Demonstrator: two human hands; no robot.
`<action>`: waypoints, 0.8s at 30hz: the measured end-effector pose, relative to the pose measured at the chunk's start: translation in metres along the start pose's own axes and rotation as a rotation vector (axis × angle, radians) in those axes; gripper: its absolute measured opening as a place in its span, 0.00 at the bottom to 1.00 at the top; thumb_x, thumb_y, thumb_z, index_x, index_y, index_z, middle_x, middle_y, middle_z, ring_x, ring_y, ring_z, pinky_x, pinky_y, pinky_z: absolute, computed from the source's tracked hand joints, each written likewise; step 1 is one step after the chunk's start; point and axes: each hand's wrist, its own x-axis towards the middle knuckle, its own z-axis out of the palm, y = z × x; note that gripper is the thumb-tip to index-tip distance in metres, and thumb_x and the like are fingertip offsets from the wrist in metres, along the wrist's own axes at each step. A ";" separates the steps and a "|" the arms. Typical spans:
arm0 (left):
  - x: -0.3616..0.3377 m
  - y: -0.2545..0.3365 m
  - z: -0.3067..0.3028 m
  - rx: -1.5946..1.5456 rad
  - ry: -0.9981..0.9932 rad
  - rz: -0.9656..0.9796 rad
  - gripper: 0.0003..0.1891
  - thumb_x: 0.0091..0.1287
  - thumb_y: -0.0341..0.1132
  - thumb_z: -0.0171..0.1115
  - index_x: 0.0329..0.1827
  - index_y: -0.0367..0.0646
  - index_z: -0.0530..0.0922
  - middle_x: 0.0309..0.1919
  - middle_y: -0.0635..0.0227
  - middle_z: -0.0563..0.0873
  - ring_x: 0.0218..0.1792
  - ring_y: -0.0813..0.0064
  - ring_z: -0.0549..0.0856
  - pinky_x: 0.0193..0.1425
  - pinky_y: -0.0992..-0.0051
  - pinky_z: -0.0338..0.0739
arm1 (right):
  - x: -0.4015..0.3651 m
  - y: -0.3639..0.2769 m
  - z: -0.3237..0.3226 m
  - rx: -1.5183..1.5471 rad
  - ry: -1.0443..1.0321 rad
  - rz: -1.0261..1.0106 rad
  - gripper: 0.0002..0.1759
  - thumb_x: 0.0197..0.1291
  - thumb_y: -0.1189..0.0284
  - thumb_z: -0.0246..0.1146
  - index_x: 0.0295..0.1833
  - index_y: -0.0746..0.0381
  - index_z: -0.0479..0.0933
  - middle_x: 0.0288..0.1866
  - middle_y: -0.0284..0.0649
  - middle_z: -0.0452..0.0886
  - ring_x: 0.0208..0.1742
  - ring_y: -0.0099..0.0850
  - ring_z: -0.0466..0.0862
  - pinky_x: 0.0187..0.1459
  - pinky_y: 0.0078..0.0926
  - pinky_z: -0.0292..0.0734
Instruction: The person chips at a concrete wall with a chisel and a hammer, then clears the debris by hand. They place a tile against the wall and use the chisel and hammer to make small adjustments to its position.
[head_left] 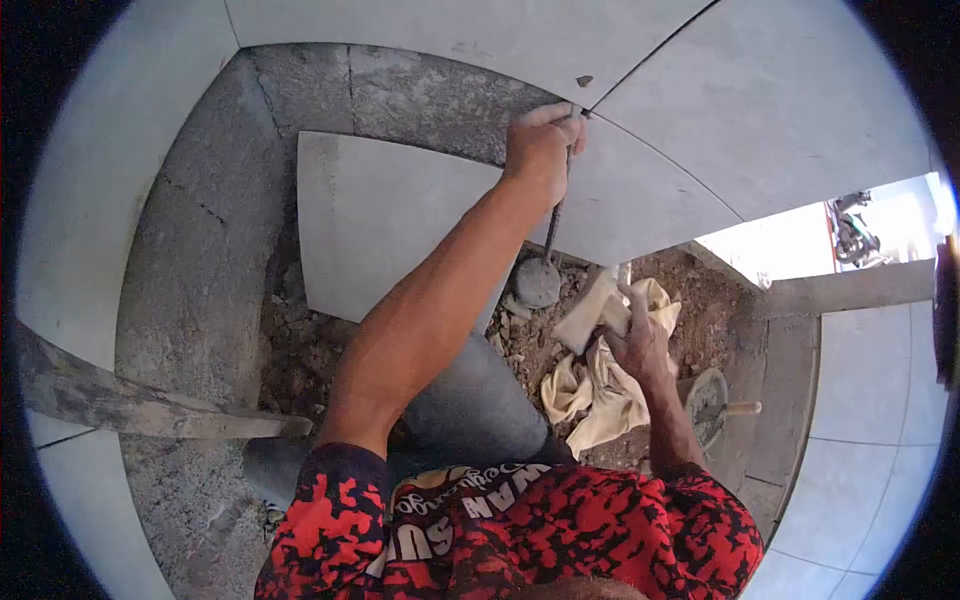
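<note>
My left hand is closed around a ribbed metal rod, its fingers right at the tile joint where several pale tiles meet. The rod runs down to a round grey piece that lies over the rubble. Beneath my left forearm is a large pale floor tile, its left corner over bare dirt. My right hand is closed on a cream cloth, with a pale folded part of it under the fingers.
Broken mortar and dirt surround the cloth. A round container with a wooden-handled tool stands at my right. A long grey board reaches in from the left over rough concrete. Laid tiles line the right side; a motorcycle shows outside.
</note>
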 end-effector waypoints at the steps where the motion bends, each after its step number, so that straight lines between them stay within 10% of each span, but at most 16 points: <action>1: 0.000 -0.002 0.003 -0.067 0.059 0.004 0.04 0.58 0.23 0.51 0.30 0.33 0.75 0.24 0.68 0.74 0.27 0.79 0.71 0.35 0.80 0.64 | 0.001 -0.001 -0.003 0.000 0.005 0.002 0.27 0.47 0.69 0.60 0.55 0.58 0.62 0.36 0.48 0.77 0.36 0.50 0.77 0.36 0.42 0.73; 7: 0.003 -0.002 0.003 -0.153 0.085 0.009 0.06 0.58 0.22 0.50 0.34 0.29 0.74 0.25 0.65 0.75 0.29 0.75 0.72 0.37 0.79 0.65 | 0.024 -0.016 -0.005 -0.411 -0.179 -0.451 0.22 0.45 0.64 0.61 0.49 0.54 0.69 0.36 0.43 0.79 0.35 0.39 0.80 0.37 0.36 0.74; 13: 0.003 -0.001 0.004 -0.127 0.149 0.006 0.08 0.59 0.22 0.50 0.38 0.26 0.74 0.28 0.63 0.76 0.30 0.74 0.73 0.39 0.77 0.66 | 0.038 -0.034 -0.022 -0.255 -0.062 -0.243 0.20 0.47 0.68 0.59 0.50 0.53 0.70 0.38 0.42 0.78 0.35 0.40 0.80 0.37 0.38 0.74; 15: 0.001 -0.004 0.008 -0.148 0.130 -0.002 0.08 0.59 0.22 0.50 0.38 0.26 0.74 0.29 0.63 0.76 0.31 0.73 0.73 0.39 0.77 0.66 | 0.035 -0.033 -0.025 -0.451 -0.134 -0.629 0.20 0.47 0.70 0.58 0.49 0.54 0.70 0.37 0.42 0.78 0.33 0.42 0.79 0.35 0.38 0.74; 22: 0.005 0.000 0.004 -0.178 0.116 -0.041 0.08 0.59 0.21 0.49 0.39 0.25 0.72 0.31 0.61 0.76 0.32 0.74 0.74 0.37 0.78 0.68 | 0.036 -0.055 -0.046 -0.374 -0.149 -0.276 0.22 0.42 0.67 0.60 0.49 0.50 0.73 0.37 0.36 0.79 0.38 0.34 0.80 0.39 0.32 0.74; 24: 0.004 -0.002 0.007 -0.109 0.092 -0.034 0.09 0.59 0.20 0.49 0.41 0.24 0.72 0.31 0.60 0.76 0.33 0.74 0.74 0.36 0.78 0.69 | 0.027 -0.041 -0.034 -0.484 -0.188 -0.472 0.22 0.42 0.67 0.59 0.48 0.51 0.73 0.37 0.37 0.78 0.36 0.35 0.80 0.37 0.33 0.74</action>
